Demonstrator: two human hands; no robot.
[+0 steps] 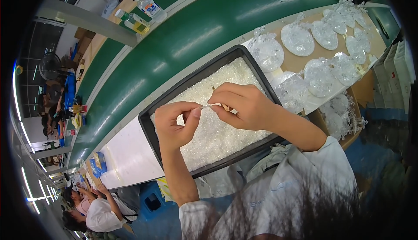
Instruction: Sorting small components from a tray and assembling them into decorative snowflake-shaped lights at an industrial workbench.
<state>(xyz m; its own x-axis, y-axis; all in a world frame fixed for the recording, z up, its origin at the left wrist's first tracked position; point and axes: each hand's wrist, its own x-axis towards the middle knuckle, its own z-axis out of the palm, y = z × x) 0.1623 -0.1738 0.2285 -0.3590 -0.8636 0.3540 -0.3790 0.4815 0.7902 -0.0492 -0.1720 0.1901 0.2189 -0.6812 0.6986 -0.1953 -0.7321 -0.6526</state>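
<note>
My left hand (175, 124) and my right hand (246, 106) meet over a black tray (194, 83) full of clear, whitish glittering granules (217, 142). Thumb and forefinger of each hand are pinched together. Between the two pinches runs a small, thin, pale piece (205, 106), too small to name. Inside the curl of my right fingers a bit of a tan, stick-like thing (225, 107) shows; the rest of it is hidden by the hand. Both hands are raised above the granules.
Several clear round ornaments (297, 39) lie on a board to the right, with more in a cardboard box (350, 137) below. A green conveyor belt (183, 44) curves past the tray's far side. Beyond it stand two bottles (150, 9). Other people (104, 214) sit at the lower left.
</note>
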